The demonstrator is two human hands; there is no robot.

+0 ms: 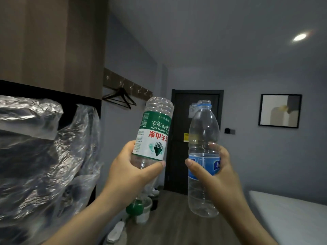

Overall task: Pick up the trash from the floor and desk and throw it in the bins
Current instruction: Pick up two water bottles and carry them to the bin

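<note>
Far left of frame: crinkled clear plastic bags (pixel 44 147) hang in front of a dark shelf opening, under a wood cabinet (pixel 49 41). Just right of them, upper-mid, there's a hook rail (pixel 127 84) on the wall w/ one black hanger (pixel 120 99).

Left of centre: your left hand (pixel 131 172) grips the green-label bottle (pixel 154 135), w/ the thumb across the front just under the label & fingers curled round the back. The bottle is upside down & tilted, base up toward mid-frame. Its green cap (pixel 134 208) end pokes out below your palm. Most of the bottle sits above the hand.

Centre bkgd: a dark door (pixel 177 156) shows between the two bottles, w/ wood floor (pixel 177 223) below. A white tub-like container (pixel 146 212) stands on the floor just behind the green cap.

Right of centre: your right hand (pixel 214 172) grasps the blue-label bottle (pixel 203 131) at the label, thumb on the left side, fingers wrapped round the right. The bottle is upright w/ an open mouth & a blue ring at the top. Its neck is above the hand, its base below. The bottles are near each other but apart, both held up in the air.

Right: a framed picture (pixel 279 110) hangs on the wall. There's a ceiling light (pixel 299 37) upper right & a bed corner (pixel 292 218) lower right.
</note>
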